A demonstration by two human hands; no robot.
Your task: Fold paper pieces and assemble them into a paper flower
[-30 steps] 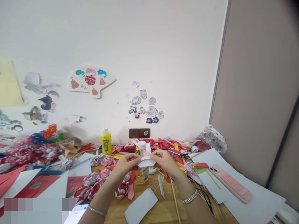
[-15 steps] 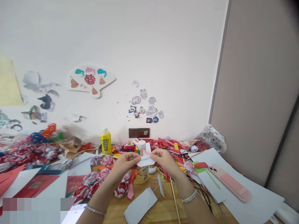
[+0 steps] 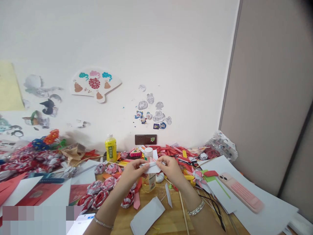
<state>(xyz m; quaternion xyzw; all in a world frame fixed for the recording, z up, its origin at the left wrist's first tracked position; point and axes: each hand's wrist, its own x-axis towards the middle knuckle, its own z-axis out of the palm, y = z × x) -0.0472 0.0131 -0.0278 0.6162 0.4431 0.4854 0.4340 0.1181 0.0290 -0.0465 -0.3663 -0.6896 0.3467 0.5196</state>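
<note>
Left hand [image 3: 137, 170] and right hand [image 3: 169, 168] pinching a white paper piece [image 3: 153, 169]

Far left: a mass of red-and-white paper flowers [image 3: 25, 163] is piled against the wall [image 3: 186, 65]. Nearer the viewer, red sheets [image 3: 40, 194] and white sheets lie overlapped. A lit screen [image 3: 81, 225] shows at the lower edge, partly covered by pixelated blocks.

Left of centre: a fan-shaped cutout [image 3: 96, 84] is fixed to the wall. Below it, a yellow bottle [image 3: 111, 150] stands upright at the rear of the wooden table [image 3: 170, 225]. Further rolled flowers [image 3: 99, 198] lie beside the left forearm. The left wrist carries a bracelet [image 3: 104, 223].

Centre: the left hand grips the near-left end of the white paper piece between thumb and fingers. The white paper piece is held above the table, in front of an upright clear bottle [image 3: 149, 185] with a white cap; a narrow band runs along its upper edge. A stack of white slips [image 3: 148, 216] lies below. A narrow white strip [image 3: 168, 195] and a thin wooden stick [image 3: 183, 212] follow.

Right of centre: the right hand is closed on the opposite end, just beside the left hand. Its wrist also carries a bracelet.

Far right: a pink-cased phone [image 3: 241, 193] lies on a large white sheet [image 3: 276, 210]. A clear plastic bag [image 3: 223, 146] rests behind, near the wall.
</note>
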